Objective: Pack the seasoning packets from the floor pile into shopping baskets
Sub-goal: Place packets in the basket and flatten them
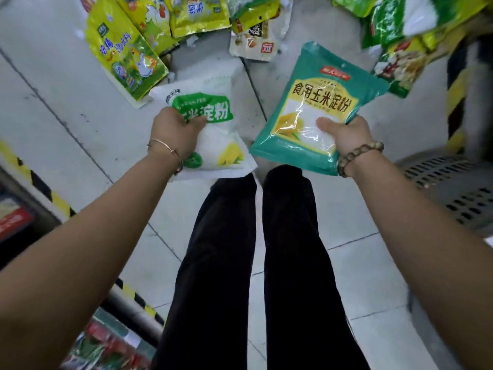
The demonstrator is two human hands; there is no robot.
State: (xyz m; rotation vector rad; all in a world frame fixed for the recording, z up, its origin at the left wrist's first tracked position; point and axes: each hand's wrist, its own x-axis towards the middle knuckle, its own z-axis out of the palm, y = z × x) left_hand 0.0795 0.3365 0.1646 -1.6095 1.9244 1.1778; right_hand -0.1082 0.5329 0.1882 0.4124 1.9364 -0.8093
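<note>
Above the floor (80,116), left hand (177,129) grips a white-and-green plastic packet (213,134), right hand (344,134) pinches a teal plastic packet (314,108); best swing both, thumbs firm, to the grey slotted basket (453,188) at three o'clock.

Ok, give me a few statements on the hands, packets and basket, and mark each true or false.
1. The left hand grips a white packet. True.
2. The right hand is empty. False: it grips a teal packet.
3. The teal packet lies in the basket. False: it is held in the air, apart from the basket.
4. Yellow-green packets lie on the floor. True.
</note>
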